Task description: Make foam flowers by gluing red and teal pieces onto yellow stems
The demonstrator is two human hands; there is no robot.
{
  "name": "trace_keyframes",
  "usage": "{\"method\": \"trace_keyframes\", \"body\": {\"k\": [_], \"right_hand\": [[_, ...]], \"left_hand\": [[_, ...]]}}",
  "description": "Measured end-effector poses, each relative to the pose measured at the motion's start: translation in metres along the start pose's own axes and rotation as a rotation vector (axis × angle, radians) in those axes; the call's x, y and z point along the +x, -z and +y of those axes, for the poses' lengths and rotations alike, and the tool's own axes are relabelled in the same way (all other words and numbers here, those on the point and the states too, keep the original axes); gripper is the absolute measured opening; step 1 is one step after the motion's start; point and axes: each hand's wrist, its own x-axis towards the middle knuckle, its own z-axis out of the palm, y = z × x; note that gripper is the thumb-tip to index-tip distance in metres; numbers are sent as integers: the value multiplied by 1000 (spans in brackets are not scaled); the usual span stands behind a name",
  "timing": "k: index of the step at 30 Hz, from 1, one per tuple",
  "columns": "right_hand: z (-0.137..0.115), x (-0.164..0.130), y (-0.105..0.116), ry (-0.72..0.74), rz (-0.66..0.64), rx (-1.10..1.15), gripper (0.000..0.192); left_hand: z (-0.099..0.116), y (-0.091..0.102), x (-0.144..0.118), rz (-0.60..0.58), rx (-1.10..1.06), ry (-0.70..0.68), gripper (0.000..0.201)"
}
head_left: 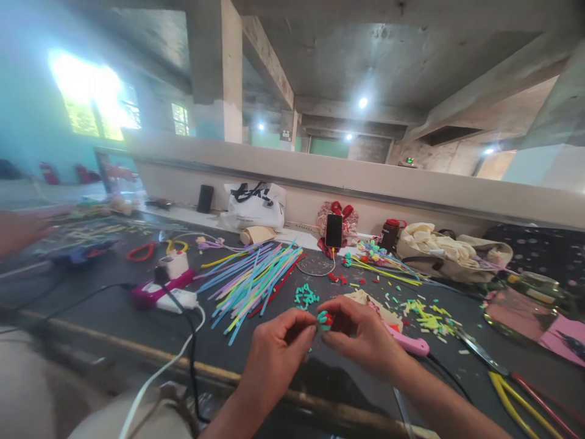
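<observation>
Head view: the left hand (278,347) and right hand (361,338) pinch a small teal-and-red piece (324,319) between fingertips above the near tabletop (114,311). It could slip (a tiny thing, loosely held) into the scraps (427,317) at right.

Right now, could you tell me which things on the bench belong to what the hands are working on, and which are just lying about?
In use:
- small teal and red piece, pinched between left hand and right hand
- teal cut bits
- bundle of coloured sticks
- pink-handled tool

Lying about:
- phone
- white bag
- power strip
- yellow-handled pliers
</observation>
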Motion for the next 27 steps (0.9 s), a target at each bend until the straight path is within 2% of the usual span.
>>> {"method": "trace_keyframes", "body": {"k": [4,7,13,19,27], "right_hand": [[1,0,1,-21,23,28,33],[-4,0,2,19,26,2,37],[-7,2,0,143,35,-69,25],[-4,2,-1,110,48,-83,23],[-3,2,-2,131,45,-81,25]], "left_hand": [[2,-1,-1,26,52,-44,12],[2,-2,0,23,59,-35,10],[-3,-2,1,65,39,-26,12],[-4,-1,1,42,132,-85,14],[-2,0,2,56,110,-122,13]]}}
